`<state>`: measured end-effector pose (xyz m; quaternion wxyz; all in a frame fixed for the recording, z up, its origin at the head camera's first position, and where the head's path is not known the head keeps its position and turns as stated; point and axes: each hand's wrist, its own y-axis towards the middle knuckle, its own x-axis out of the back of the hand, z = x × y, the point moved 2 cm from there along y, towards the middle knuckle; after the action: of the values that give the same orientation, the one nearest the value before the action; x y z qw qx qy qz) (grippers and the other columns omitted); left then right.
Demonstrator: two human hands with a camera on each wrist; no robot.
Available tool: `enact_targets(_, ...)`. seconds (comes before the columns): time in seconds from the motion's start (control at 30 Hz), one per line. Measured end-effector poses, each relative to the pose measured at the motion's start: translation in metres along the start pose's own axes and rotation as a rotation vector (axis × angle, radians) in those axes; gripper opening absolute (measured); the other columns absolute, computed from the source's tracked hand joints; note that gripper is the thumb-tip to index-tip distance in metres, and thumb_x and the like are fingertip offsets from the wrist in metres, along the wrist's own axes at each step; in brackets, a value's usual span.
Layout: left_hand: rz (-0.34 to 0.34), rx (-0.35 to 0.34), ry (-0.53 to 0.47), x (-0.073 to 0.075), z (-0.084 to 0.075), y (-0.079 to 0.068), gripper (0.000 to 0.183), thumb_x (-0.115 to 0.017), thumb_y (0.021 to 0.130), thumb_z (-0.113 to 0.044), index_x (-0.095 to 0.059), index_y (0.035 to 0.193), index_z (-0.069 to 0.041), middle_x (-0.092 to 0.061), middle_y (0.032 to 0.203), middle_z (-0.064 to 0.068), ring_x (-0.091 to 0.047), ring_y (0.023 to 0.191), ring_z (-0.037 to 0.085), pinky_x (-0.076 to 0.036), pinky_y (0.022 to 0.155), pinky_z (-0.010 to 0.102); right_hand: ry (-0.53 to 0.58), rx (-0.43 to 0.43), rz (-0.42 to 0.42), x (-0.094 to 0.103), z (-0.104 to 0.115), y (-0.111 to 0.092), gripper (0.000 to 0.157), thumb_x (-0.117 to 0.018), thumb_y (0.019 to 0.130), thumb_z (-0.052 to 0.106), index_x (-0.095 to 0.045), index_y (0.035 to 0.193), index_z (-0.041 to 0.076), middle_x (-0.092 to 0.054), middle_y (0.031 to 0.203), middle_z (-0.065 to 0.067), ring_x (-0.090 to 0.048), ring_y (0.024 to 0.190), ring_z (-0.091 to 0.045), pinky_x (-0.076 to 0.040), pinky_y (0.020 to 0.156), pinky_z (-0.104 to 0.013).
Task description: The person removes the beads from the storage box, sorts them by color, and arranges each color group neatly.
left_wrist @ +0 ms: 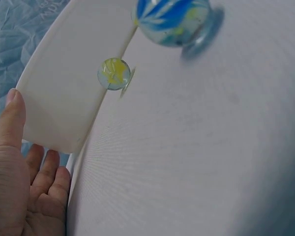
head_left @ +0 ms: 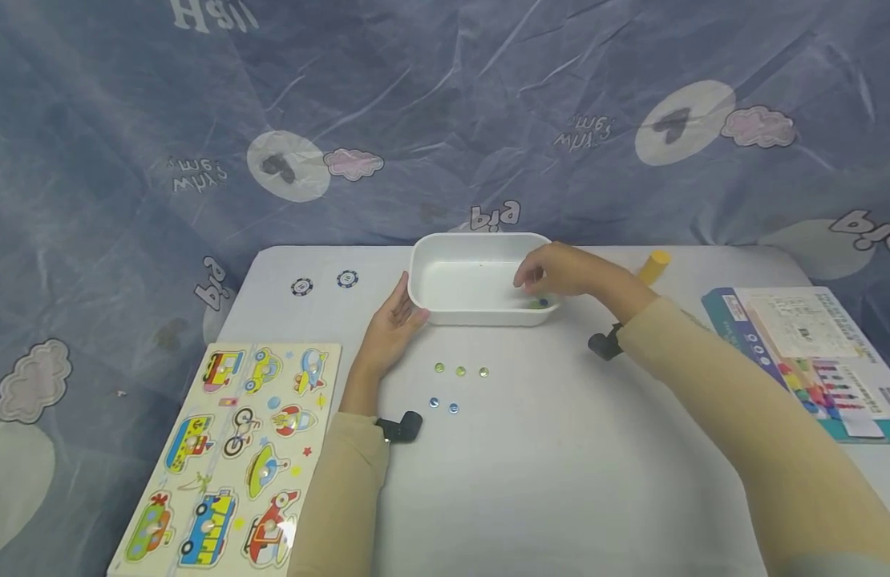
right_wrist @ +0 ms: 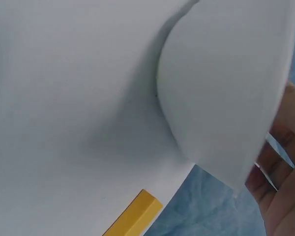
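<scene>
A white plastic tub [head_left: 481, 317] stands at the back of the table. My left hand [head_left: 389, 336] holds its left near corner, thumb at the rim and fingers along the outer side. Inside the right end of the tub is my right hand [head_left: 556, 271], fingers loosely bent downward, close over green and blue marbles [head_left: 543, 303]. In the right wrist view the tub wall hides those fingertips. In front of the tub lie three yellow-green marbles [head_left: 461, 371] and two blue marbles [head_left: 454, 408]. The left wrist view shows a yellow-swirled clear marble [left_wrist: 114, 73] and a blue-swirled one [left_wrist: 173, 22] up close.
A wooden picture puzzle board [head_left: 228, 461] with vehicle shapes lies at the left. Two poker-chip-like discs [head_left: 347, 279] lie at the back left. A yellow block [head_left: 654, 266] is behind my right forearm, and a flat colourful box [head_left: 813, 361] lies at the right.
</scene>
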<state>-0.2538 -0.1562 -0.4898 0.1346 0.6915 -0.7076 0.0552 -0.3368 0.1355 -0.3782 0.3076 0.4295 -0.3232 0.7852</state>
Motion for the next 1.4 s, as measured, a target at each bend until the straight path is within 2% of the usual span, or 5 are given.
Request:
enact_targets(0.13, -0.001, -0.014, -0.003, -0.001, 0.001, 0.002, 0.08, -0.066, 0.082, -0.051, -0.021, 0.147, -0.042, -0.027, 0.15, -0.026, -0.032, 0.137, -0.004, -0.03, 0.116, 0.022, -0.061, -0.052, 0.051, -0.004, -0.003, 0.004, 0.021, -0.075, 0.079, 0.018, -0.073, 0.1, 0.016, -0.069, 0.103, -0.002, -0.062, 0.1, -0.02, -0.052, 0.094, -0.041)
enact_targets(0.37, 0.05, 0.041, -0.013, 0.004, -0.035, -0.009, 0.078, -0.066, 0.089, -0.03, -0.019, 0.151, -0.027, -0.025, 0.155, -0.012, -0.03, 0.14, 0.003, -0.028, 0.117, 0.022, -0.194, -0.059, 0.069, -0.012, -0.004, 0.004, 0.019, -0.074, 0.078, 0.013, -0.075, 0.097, 0.016, -0.071, 0.104, -0.004, -0.064, 0.103, -0.025, -0.052, 0.095, -0.044)
enact_targets(0.8, 0.022, 0.057, -0.023, 0.0, -0.028, -0.009, 0.077, -0.066, 0.088, -0.029, -0.022, 0.151, -0.028, -0.028, 0.154, -0.015, -0.031, 0.14, 0.005, -0.029, 0.117, 0.025, -0.278, -0.087, 0.081, -0.02, -0.004, 0.007, 0.013, -0.073, 0.08, 0.022, -0.075, 0.093, 0.021, -0.073, 0.1, 0.001, -0.059, 0.095, -0.022, -0.045, 0.097, -0.045)
enact_targets(1.2, 0.02, 0.049, -0.03, 0.001, -0.027, -0.009, 0.079, -0.067, 0.087, -0.033, -0.021, 0.151, -0.028, -0.027, 0.154, -0.016, -0.03, 0.14, 0.004, -0.028, 0.117, 0.023, -0.155, 0.135, -0.164, -0.024, 0.003, -0.005, 0.015, -0.068, 0.083, 0.013, -0.073, 0.097, 0.011, -0.066, 0.092, -0.002, -0.06, 0.087, -0.018, -0.054, 0.082, -0.036)
enact_targets(1.4, 0.007, 0.025, -0.022, 0.001, -0.017, -0.006, 0.079, -0.067, 0.085, -0.04, -0.021, 0.15, -0.033, -0.027, 0.153, -0.017, -0.031, 0.14, 0.004, -0.029, 0.117, 0.025, -0.071, 0.18, -0.3, -0.027, 0.011, -0.02, 0.015, -0.069, 0.085, 0.021, -0.072, 0.1, 0.016, -0.062, 0.091, 0.005, -0.058, 0.085, -0.013, -0.053, 0.077, -0.03)
